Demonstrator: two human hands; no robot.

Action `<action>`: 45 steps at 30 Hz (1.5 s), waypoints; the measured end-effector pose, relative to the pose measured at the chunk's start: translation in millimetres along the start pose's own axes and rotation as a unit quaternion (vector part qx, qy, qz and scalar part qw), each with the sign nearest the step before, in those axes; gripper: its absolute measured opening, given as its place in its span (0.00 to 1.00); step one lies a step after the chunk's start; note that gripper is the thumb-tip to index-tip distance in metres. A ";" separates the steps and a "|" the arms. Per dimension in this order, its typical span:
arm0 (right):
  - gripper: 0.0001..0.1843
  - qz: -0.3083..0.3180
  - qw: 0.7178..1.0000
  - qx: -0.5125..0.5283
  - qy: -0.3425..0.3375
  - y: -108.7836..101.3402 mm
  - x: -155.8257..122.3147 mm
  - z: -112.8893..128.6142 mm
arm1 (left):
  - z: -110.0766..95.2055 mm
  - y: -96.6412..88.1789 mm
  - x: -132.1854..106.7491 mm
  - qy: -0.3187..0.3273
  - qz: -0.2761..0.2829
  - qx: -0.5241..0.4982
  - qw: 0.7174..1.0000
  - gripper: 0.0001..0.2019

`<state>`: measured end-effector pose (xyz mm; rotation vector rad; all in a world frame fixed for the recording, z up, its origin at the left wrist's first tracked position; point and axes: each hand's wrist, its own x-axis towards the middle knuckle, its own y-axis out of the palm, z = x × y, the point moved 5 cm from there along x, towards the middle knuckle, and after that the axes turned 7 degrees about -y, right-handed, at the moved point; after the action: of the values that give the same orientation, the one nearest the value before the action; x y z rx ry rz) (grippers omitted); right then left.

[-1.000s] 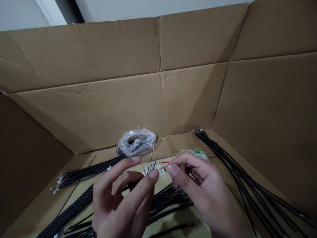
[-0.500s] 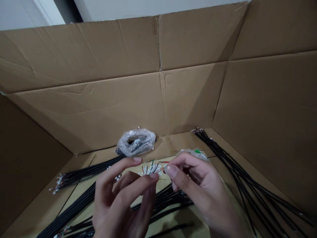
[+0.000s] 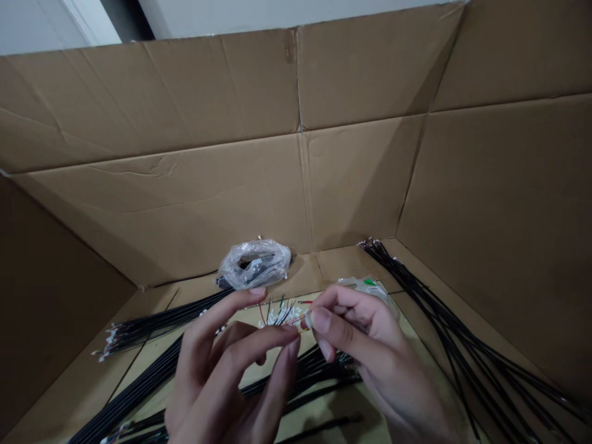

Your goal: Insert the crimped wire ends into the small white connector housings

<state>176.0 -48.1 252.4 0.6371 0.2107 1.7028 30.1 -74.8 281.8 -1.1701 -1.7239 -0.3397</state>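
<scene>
My left hand [image 3: 226, 376] is raised over the box floor, its fingers pinching the end of a black cable whose thin coloured wires [image 3: 277, 310] fan out above the fingertips. My right hand [image 3: 365, 357] is beside it, thumb and forefinger pinched on a small white connector [image 3: 308, 319] that meets those wire ends. Both hands touch at the fingertips. Under them lies a heap of black cables [image 3: 305, 379].
I work inside a large open cardboard box [image 3: 259, 185] with high walls all around. A crumpled clear plastic bag [image 3: 253, 264] sits at the back. Black cable bundles lie at the left [image 3: 152, 324] and along the right wall [image 3: 444, 327]. A small clear packet [image 3: 365, 285] lies behind my right hand.
My left fingers have closed tighter and risen slightly toward the connector. The wire ends now spread out more. The right hand has shifted a little to the left.
</scene>
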 end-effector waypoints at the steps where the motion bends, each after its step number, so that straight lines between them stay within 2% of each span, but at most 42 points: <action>1: 0.13 0.004 1.000 0.012 0.003 0.6 0.5 -0.7 | -0.6 0.1 0.1 -0.004 -0.002 0.010 1.000 0.11; 8: 0.13 0.014 0.999 0.053 0.003 2.7 1.5 -2.9 | -3.5 1.6 2.3 -0.048 -0.024 0.039 0.998 0.07; 13: 0.13 0.009 0.999 0.053 0.008 3.8 2.7 -4.4 | -4.5 3.3 2.9 -0.080 0.002 0.020 0.997 0.07; 18: 0.14 0.014 0.999 0.044 0.005 4.2 2.6 -4.8 | -5.3 1.0 2.4 -0.093 -0.002 0.015 0.996 0.08; 23: 0.14 0.011 1.000 0.023 0.006 2.5 2.0 -5.6 | -3.9 1.6 3.2 -0.092 -0.006 0.028 0.995 0.09; 34: 0.15 0.011 0.999 -0.036 -0.001 2.2 2.1 -5.0 | 0.6 3.0 2.3 -0.099 -0.028 -0.011 0.995 0.09; 42: 0.14 -0.022 0.992 -0.122 -0.011 3.6 -0.8 -0.4 | 2.9 3.8 1.2 -0.129 0.002 -0.034 0.991 0.10; 45: 0.14 -0.021 0.989 -0.143 -0.022 5.3 -1.4 1.9 | 3.0 3.6 1.3 -0.128 -0.003 -0.033 0.991 0.09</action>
<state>172.6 -51.2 256.1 0.4519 -0.0521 1.6376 31.3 -70.3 280.5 -1.3010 -1.9499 -0.2608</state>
